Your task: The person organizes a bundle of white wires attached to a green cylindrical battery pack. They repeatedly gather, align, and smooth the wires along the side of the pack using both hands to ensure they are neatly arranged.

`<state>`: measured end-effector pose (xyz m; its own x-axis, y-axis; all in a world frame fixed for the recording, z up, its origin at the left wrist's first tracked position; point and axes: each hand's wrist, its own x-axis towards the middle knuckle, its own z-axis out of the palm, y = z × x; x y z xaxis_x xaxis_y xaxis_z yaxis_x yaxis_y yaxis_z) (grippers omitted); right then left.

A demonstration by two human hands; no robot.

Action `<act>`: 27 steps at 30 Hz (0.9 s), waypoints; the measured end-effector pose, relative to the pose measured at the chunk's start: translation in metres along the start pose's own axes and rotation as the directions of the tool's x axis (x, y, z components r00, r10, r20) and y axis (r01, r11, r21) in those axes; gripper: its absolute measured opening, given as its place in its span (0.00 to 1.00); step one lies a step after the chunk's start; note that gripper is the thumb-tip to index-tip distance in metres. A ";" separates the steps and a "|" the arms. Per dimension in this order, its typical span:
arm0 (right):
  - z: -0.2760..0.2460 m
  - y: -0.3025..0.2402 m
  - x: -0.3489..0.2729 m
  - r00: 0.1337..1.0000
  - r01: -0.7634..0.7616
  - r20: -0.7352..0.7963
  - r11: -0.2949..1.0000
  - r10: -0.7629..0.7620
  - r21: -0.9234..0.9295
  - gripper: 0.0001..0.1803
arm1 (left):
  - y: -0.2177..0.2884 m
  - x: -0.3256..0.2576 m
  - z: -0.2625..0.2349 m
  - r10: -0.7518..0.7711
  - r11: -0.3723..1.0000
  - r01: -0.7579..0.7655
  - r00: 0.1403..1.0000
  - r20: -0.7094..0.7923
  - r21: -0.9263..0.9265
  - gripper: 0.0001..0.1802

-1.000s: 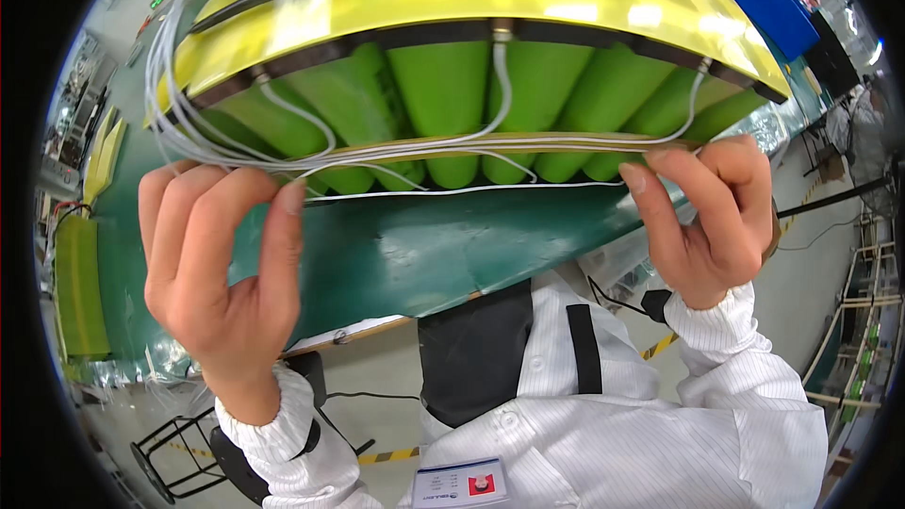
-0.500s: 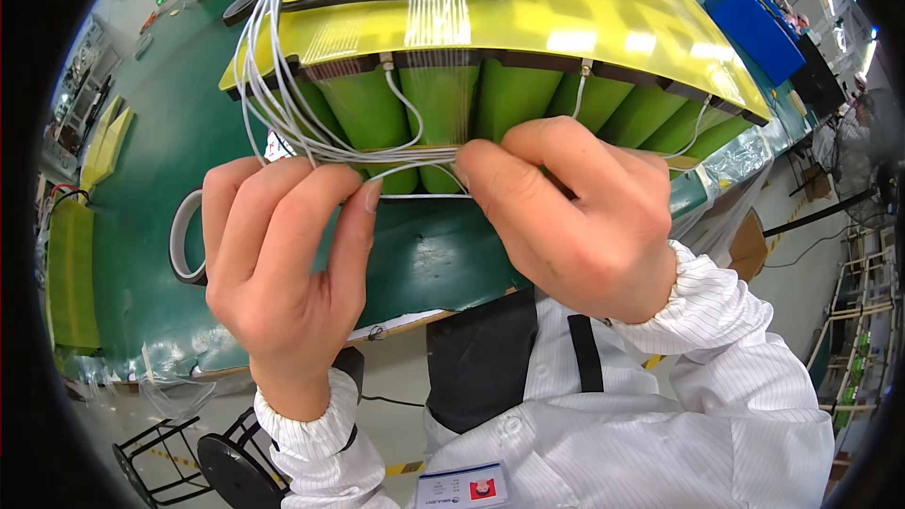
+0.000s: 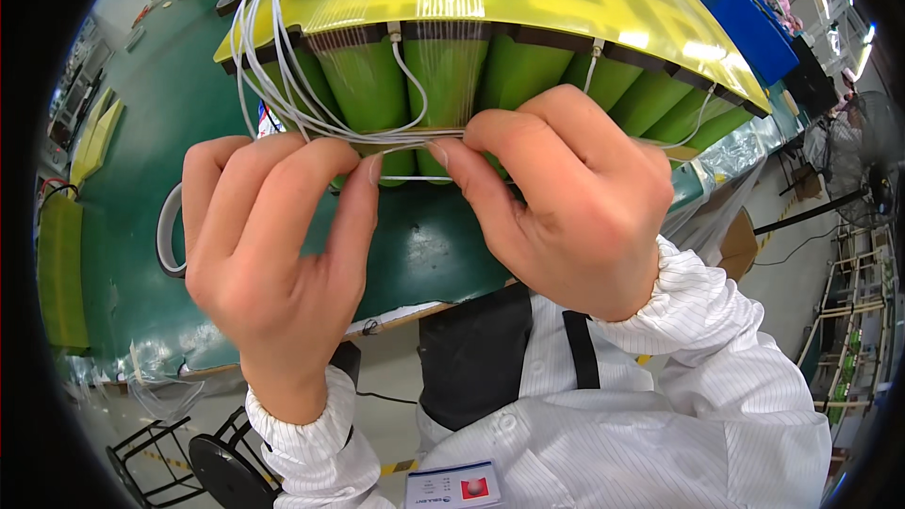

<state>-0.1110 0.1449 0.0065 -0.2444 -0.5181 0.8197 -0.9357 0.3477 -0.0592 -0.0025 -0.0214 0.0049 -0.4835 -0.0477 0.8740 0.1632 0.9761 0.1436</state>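
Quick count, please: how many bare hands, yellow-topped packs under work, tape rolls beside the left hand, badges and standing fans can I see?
Bare hands: 2 (left hand and right hand, both pinching white wires)
Yellow-topped pack: 1
Tape roll: 1
Badge: 1
Standing fan: 1
Total: 6, wires not counted

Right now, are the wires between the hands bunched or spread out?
Mostly bunched: several wires run close together from the left hand to the right hand.

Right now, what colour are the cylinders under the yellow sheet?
The cylinders are green, clearest in the head view.
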 end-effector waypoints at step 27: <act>0.002 0.000 0.001 1.000 0.025 0.013 1.000 -0.025 -0.004 0.08 | 0.027 -0.017 0.017 -0.741 0.642 0.691 0.671 -0.036 -0.334 0.10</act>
<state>-0.1112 0.1429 0.0058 -0.2242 -0.5371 0.8132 -0.9406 0.3377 -0.0363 -0.0043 0.0092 -0.0134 -0.4144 -0.7626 0.4966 0.0579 0.5225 0.8507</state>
